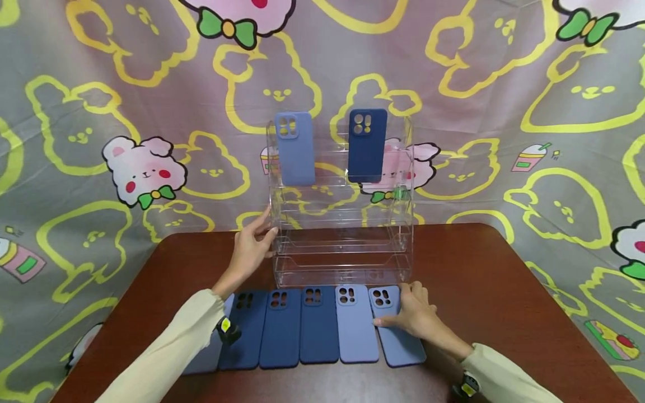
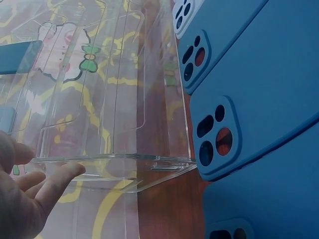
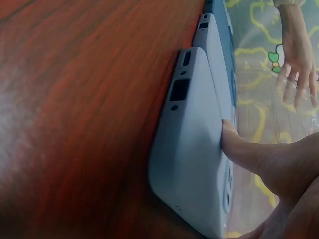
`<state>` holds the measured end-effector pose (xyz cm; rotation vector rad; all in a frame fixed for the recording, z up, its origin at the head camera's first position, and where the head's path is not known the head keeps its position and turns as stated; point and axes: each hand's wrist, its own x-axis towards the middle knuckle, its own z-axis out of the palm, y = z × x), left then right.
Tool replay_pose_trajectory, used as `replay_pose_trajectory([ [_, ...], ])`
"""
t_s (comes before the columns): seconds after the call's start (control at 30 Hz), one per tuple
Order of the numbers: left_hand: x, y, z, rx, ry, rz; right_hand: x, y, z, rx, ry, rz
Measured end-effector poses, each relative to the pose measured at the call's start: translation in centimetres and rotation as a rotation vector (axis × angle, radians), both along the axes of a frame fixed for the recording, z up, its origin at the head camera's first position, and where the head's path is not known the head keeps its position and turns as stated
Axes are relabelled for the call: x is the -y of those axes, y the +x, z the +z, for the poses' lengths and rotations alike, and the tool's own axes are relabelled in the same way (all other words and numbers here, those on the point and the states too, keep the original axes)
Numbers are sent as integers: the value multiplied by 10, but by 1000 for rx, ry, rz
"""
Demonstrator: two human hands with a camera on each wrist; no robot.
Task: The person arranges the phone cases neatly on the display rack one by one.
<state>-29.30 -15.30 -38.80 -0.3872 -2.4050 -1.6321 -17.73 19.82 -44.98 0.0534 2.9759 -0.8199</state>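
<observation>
My right hand [image 1: 417, 312] grips the light blue phone case [image 1: 398, 341] at the right end of a row on the table. Its thumb [image 3: 239, 147] lies at the case's inner edge, and the other fingers are at the far right edge. The case is slightly askew. My left hand [image 1: 250, 243] is at the left side of a clear tiered display rack [image 1: 342, 277], its fingers fairly straight; in the left wrist view they lie along the rack's edge [image 2: 119, 156]. Up on the rack stand a light blue case [image 1: 296, 157] and a dark blue case [image 1: 367, 151].
Left of the held case lie a light blue case [image 1: 358, 336], several darker blue cases [image 1: 319, 336] and, partly behind my left sleeve, another case [image 1: 204, 358]. The brown table [image 1: 468, 268] ends at a patterned cloth [image 1: 211, 168] behind the rack.
</observation>
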Motion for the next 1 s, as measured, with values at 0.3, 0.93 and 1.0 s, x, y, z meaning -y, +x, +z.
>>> replay_pose_trajectory([
  [0.3,6,2,4,15,-18,-14,-11,-5,12,101,78,52],
  [0.93,6,2,3,12,9,-30,-78,-23,30,417,-422,290],
  [1.0,7,2,4,20,9,-39,-84,-24,30,429,-469,315],
])
